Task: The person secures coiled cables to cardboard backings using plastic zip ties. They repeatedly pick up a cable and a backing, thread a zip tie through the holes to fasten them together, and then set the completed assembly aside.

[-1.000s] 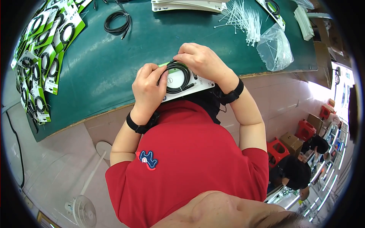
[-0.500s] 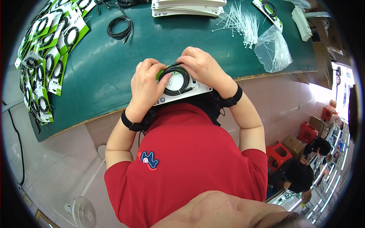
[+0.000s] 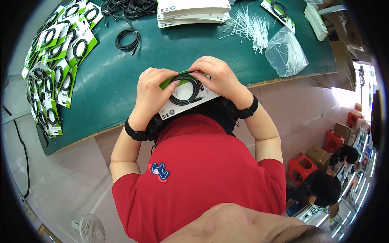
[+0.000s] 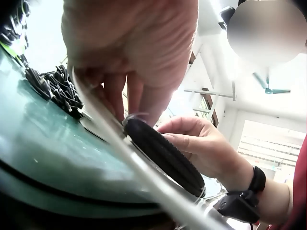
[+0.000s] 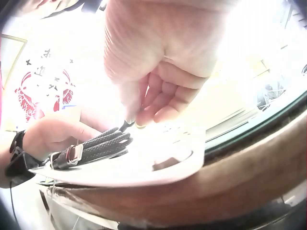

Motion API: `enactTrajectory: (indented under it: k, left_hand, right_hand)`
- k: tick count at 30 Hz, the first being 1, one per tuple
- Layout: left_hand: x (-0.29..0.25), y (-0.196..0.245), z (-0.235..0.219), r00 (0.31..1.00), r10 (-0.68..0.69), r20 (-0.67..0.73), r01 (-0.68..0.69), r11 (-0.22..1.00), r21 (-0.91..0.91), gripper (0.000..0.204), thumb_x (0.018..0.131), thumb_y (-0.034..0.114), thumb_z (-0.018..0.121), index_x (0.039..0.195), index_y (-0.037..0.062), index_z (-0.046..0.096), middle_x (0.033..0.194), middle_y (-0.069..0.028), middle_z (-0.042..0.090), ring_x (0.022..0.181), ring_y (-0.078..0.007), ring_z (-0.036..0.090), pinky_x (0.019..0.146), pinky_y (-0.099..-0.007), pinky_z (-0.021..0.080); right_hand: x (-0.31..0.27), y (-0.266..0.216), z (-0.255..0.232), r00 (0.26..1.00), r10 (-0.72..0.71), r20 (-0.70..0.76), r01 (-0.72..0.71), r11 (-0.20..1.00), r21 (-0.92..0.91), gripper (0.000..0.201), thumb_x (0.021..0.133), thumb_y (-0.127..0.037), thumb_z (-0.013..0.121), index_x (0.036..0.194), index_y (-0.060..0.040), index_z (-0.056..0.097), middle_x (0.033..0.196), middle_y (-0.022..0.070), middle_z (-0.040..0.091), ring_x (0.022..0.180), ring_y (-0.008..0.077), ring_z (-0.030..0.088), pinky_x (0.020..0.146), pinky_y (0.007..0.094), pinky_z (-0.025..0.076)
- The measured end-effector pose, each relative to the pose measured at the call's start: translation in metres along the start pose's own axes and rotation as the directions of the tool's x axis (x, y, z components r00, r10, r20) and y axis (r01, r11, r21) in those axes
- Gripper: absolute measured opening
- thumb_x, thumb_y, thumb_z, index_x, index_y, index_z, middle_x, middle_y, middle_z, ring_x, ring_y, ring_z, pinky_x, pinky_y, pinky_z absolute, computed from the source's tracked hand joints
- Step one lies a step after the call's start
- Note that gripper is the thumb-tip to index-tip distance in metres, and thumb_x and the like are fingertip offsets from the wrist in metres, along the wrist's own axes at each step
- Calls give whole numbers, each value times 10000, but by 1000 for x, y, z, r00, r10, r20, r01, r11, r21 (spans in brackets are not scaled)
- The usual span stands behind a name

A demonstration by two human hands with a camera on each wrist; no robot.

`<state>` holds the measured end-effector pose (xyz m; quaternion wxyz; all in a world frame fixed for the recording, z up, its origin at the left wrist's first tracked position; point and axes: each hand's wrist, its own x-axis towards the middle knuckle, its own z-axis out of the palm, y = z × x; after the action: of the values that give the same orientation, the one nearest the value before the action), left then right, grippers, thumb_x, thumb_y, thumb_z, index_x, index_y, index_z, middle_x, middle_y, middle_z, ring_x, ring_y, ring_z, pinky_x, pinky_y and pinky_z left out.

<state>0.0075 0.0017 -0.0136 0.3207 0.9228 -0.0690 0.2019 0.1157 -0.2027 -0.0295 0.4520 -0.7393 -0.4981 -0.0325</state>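
A coiled black cable (image 3: 197, 87) lies on a white packaging card (image 3: 165, 113) with a green top, at the table's front edge in the head view. My left hand (image 3: 154, 90) grips the card's left side, its thumb over the coil. At the coil's top, my right hand (image 3: 217, 79) pinches a black piece of the cable between thumb and forefinger. The right wrist view shows the braided cable strands (image 5: 98, 146) bundled by a tie, close below the right fingertips. From the left wrist, the coil (image 4: 163, 153) stands edge-on between both hands.
Carded cables (image 3: 56, 77) are heaped on the green table (image 3: 105, 81) at left. A loose coiled cable (image 3: 133, 33), a stack of cards (image 3: 192, 14), white zip ties (image 3: 253, 34) and a clear plastic bag (image 3: 287, 56) lie farther back. Red stools (image 3: 302, 168) stand at right.
Card and cable have shifted slightly down and left in the head view, with both hands. My left fingers have moved from the coil's side to the card's upper left. The right hand stays by the coil's top.
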Motion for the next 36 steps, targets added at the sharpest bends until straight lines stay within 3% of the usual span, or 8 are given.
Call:
enactTrajectory:
  k: [4,8,11,12,15,23,30,36]
  left_hand:
    - [0,0,-2,998,-32,51,33,999,-18,197,738,81,795,929,84,746,930,-59,720,843,-260,653,772,-383,507]
    - [0,9,-6,999,-14,-34,10,996,-91,215,745,45,781,954,74,742,943,-59,715,835,-258,666,755,-366,515]
    - [2,22,-13,971,186,-149,-181,982,44,230,749,14,765,974,41,730,963,-71,708,830,-256,679,727,-354,525]
    - [1,24,-15,971,187,-150,-182,982,46,230,749,14,765,974,41,730,963,-71,708,830,-256,679,727,-354,525]
    - [0,29,-17,911,368,-184,-339,925,171,246,747,-6,754,989,13,718,987,-84,701,839,-247,683,711,-348,531]
    - [-19,21,-6,890,411,-197,-375,906,194,259,739,-2,759,993,23,721,1020,-81,698,858,-233,689,731,-340,536]
    - [-19,26,-12,913,383,-140,-346,910,230,243,745,-5,756,982,33,724,1038,-73,690,856,-231,686,717,-332,529]
    - [-14,21,-7,905,392,-163,-352,908,227,234,753,-7,757,981,31,723,1045,-73,687,865,-228,681,706,-326,522]
  right_hand:
    - [0,0,0,999,-30,-18,30,999,10,147,801,-17,743,928,-23,670,905,94,683,814,264,657,694,343,535]
    - [9,-14,-11,997,-34,-63,36,999,27,173,790,-56,769,937,-32,680,909,86,684,814,253,648,714,342,521]
    - [21,-32,-23,976,-140,-168,118,984,-136,195,778,-107,795,937,-54,695,905,68,684,822,237,638,767,347,502]
    - [21,-35,-24,975,-143,-169,121,983,-136,195,778,-107,795,937,-54,695,905,68,684,822,237,638,767,347,502]
    - [18,-40,-27,991,-109,-84,98,987,-125,202,768,-137,810,930,-74,707,905,51,686,832,226,632,814,359,484]
    - [5,-44,-19,995,-93,-46,88,992,-93,182,779,-113,796,935,-72,711,909,45,688,827,229,630,813,364,481]
    - [4,-48,-22,995,-92,-46,87,992,-96,163,791,-93,782,937,-67,713,930,55,696,846,247,639,814,370,491]
    - [10,-23,-62,990,-116,-76,100,978,-183,145,814,-78,754,950,-52,712,967,73,706,876,262,656,803,370,504]
